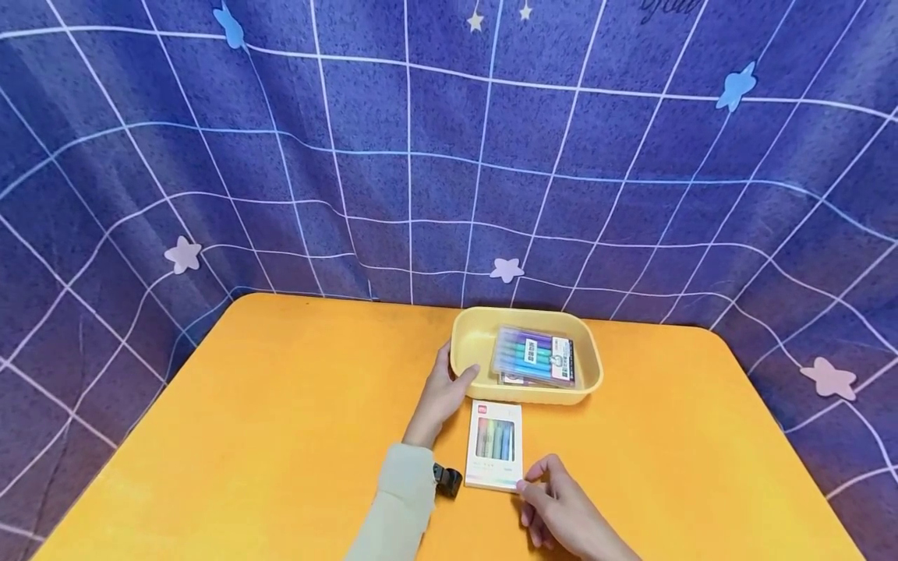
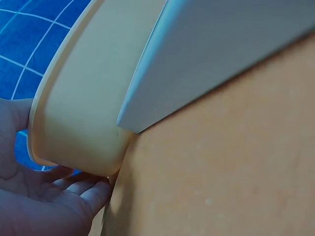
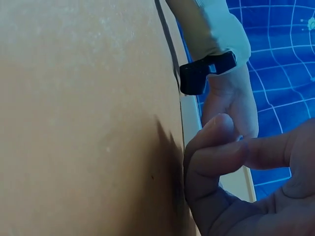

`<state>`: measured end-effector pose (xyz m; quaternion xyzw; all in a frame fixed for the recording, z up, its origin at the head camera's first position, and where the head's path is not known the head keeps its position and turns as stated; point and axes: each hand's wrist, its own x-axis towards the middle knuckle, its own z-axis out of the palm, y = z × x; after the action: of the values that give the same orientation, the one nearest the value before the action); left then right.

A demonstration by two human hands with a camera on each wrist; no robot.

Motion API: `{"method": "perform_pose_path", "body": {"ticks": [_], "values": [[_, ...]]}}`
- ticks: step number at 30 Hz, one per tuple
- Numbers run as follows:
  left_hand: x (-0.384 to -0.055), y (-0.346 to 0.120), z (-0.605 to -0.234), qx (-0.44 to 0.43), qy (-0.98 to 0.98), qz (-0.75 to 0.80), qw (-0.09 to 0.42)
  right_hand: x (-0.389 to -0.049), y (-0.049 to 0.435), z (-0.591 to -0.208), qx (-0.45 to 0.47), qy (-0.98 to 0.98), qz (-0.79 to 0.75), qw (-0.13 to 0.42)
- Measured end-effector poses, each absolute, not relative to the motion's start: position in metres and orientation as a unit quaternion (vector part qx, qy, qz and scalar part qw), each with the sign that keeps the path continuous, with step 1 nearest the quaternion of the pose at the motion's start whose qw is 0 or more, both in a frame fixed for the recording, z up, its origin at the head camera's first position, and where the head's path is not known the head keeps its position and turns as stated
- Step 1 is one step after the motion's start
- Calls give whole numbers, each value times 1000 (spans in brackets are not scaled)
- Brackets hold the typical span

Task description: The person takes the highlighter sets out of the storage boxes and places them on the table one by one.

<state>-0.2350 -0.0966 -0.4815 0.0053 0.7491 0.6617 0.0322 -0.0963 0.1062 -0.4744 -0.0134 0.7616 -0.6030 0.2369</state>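
Left grip (image 1: 442, 393) clasps the rounded pale-yellow plastic tub (image 1: 536, 395) by its rim, presumably steadying it; right grip (image 1: 561, 510) curled at near corner of flat white rectangular pen box (image 1: 494, 448), lying on orange bench (image 1: 316, 405) before the tub, pinch or touch unclear.

An orange table (image 1: 281, 405) bears a yellow tub (image 1: 536, 396) and a white marker box (image 1: 495, 444)

lower pack (image 1: 515, 380) mostly hidden under pen case (image 1: 533, 354), fine print (image 1: 482, 465) on white box (image 1: 494, 446) illegible, curtain lettering (image 1: 669, 6) cropped

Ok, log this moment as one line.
left hand: grips yellow bin; right hand: at white box corner; pen case: inside bin; box: in front of bin
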Motion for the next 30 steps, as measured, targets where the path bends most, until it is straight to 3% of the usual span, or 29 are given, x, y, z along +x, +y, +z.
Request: {"method": "perform_pose_path", "body": {"ticks": [10, 16, 30], "values": [[-232, -96, -481, 10, 750, 661, 32, -101, 110, -467, 25, 769, -603, 211], [-233, -92, -480, 0, 751, 660, 28, -109, 117, -460, 5, 791, -590, 160], [-233, -93, -484, -14, 747, 663, 37, -124, 137, -448, -8, 840, -531, 111]]}}
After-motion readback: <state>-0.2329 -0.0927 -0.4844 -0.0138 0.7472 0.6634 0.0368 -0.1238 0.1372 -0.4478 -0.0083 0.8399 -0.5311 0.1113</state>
